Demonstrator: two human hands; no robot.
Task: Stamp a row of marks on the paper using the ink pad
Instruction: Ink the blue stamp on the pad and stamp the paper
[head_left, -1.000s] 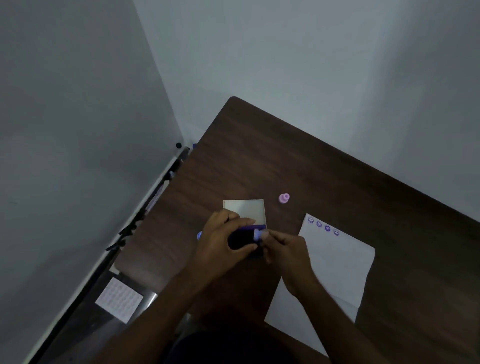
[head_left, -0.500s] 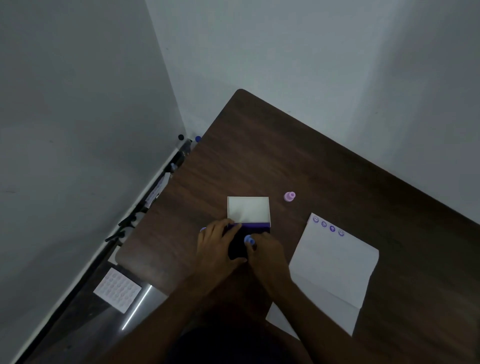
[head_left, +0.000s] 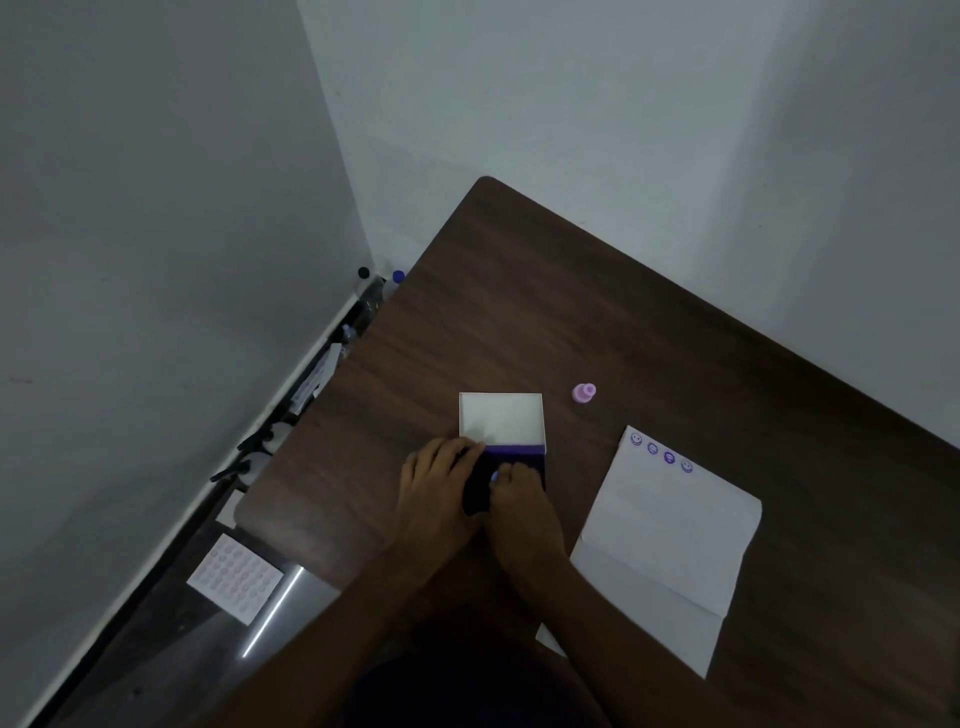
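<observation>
Both hands meet over the dark ink pad (head_left: 506, 467) near the table's (head_left: 519, 312) left edge. The left hand (head_left: 441, 486) lies with fingers curled on the pad's left side; the right hand (head_left: 519, 506) pinches a small blue stamp (head_left: 494, 476), seemingly pressed into the pad. The pad's white lid (head_left: 501, 420) stands open behind. The paper (head_left: 670, 540) lies right of them, four purple smiley marks (head_left: 661, 453) along its far edge. No writing is legible. A pink stamp (head_left: 584, 392) stands apart.
</observation>
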